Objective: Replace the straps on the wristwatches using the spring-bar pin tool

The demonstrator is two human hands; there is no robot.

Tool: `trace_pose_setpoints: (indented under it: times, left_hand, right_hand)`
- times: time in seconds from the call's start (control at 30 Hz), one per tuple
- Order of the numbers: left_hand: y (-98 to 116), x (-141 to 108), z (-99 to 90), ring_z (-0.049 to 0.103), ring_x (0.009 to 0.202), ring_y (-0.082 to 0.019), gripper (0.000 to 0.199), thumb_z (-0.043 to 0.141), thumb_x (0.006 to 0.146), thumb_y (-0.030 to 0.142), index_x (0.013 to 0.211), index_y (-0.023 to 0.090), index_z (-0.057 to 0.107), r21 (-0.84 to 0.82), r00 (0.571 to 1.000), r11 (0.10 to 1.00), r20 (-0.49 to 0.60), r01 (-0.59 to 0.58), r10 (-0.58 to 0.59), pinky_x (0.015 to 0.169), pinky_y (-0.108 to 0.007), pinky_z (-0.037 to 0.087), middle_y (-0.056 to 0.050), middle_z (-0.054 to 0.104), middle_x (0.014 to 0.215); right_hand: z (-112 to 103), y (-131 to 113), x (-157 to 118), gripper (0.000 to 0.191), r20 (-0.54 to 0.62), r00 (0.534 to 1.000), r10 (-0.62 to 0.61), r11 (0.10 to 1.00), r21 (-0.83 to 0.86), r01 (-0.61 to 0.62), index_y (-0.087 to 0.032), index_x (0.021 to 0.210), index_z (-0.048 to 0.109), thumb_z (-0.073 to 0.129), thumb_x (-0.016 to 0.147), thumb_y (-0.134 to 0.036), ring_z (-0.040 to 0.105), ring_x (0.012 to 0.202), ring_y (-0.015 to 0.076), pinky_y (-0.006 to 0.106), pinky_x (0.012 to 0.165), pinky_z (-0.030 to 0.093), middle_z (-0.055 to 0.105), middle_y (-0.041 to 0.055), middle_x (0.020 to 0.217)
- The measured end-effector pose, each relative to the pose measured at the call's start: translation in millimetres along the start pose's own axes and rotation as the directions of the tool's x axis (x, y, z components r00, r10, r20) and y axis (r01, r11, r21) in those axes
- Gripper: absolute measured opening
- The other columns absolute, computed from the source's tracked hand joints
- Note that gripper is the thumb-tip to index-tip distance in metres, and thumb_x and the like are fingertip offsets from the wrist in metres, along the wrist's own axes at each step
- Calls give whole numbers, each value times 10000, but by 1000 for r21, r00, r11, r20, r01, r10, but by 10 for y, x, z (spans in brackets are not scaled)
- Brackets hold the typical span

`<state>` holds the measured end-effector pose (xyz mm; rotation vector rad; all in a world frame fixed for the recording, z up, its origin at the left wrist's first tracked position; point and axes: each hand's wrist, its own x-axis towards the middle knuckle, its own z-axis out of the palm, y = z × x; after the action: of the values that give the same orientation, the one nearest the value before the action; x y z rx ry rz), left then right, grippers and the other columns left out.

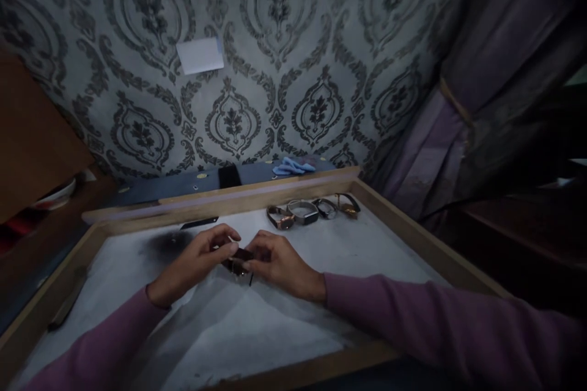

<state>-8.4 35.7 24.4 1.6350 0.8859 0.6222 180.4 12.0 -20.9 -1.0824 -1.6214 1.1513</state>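
Both my hands meet over the white floor of the tray, on a dark brown wristwatch (238, 267) with small shiny metal parts. My left hand (198, 258) has thumb and fingers closed on its left side. From the other side, my right hand (284, 264) pinches it between thumb and bent fingers. Fingers cover much of the watch, so its dial cannot be made out. Beyond my right hand stand several more watches in a row: a rose-gold one (287, 222), a silver one (310, 218), another silver one (328, 211) and a gold one with a dark strap (351, 211).
A wooden rim (408, 235) surrounds the tray. Inside, a thin dark blade-like strip (200, 222) lies at the back and a long dark tool (68, 302) at the left. Behind the rim are a blue cloth (293, 166) and a black band (229, 176). A purple curtain (426, 134) hangs right.
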Motion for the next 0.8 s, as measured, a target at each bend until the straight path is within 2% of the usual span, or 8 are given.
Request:
trace_pose_setpoints:
  times: [0.13,0.3,0.4,0.47,0.53,0.6,0.67,0.8]
  left_hand:
    - [-2,42,-18,604,909,-199,435,712,748,380,1083,190,510,-34,998,998,-46,-55,53,784,-307,459,-63,655,977]
    - [-75,268,-14,596,702,-151,330,742,691,354,860,164,532,14,992,999,-117,-44,46,634,-263,471,-10,620,781]
    - [-75,485,-63,600,644,-143,359,748,660,384,850,157,544,73,996,996,-74,-45,51,604,-257,475,-8,632,726]
    - [-68,647,-96,606,629,-150,365,728,659,422,825,152,547,130,998,991,-44,-45,51,589,-258,473,-20,637,703]
    - [-64,805,-112,591,591,-145,363,732,640,431,780,149,552,163,999,985,-18,-48,52,563,-251,462,-16,623,656]
    - [-61,941,-109,574,563,-137,350,736,624,428,740,148,560,209,998,976,15,-61,59,547,-246,452,-12,615,637]
    - [-50,1046,-92,572,565,-141,318,707,655,428,731,149,572,266,996,960,40,-82,74,546,-249,454,-15,617,645]
    - [7,1152,-40,568,607,-162,206,658,711,355,726,151,629,439,990,887,77,-142,120,573,-258,440,-21,619,673]
  right_hand:
    - [-55,-8,36,146,0,981,194,961,201,-190,-142,755,589,696,732,-238,459,434,65,172,406,349,564,-39,549]
    - [-105,-16,43,124,-38,974,223,955,207,-210,-125,726,586,649,761,-226,483,413,69,177,408,391,558,-30,494]
    - [-187,-61,8,158,-105,974,201,968,171,-182,-112,827,604,674,736,-221,511,408,81,185,376,402,591,-14,566]
    - [-291,-109,-52,240,-175,971,164,980,141,-140,-118,914,601,684,712,-218,549,457,77,176,356,401,641,33,775]
    - [-433,-158,-144,215,-225,966,127,988,112,-104,-129,897,605,668,714,-223,556,490,66,161,353,385,638,54,877]
    - [-597,-200,-255,155,-259,961,101,993,92,-79,-139,846,608,641,731,-237,534,488,56,157,366,385,637,50,866]
    - [-759,-227,-371,129,-299,953,41,999,40,-30,-140,787,610,621,741,-259,502,457,61,163,356,364,618,28,731]
    - [-999,-250,-550,187,-342,939,-23,998,-60,3,-132,820,632,598,761,-306,503,454,89,186,377,370,554,-11,566]
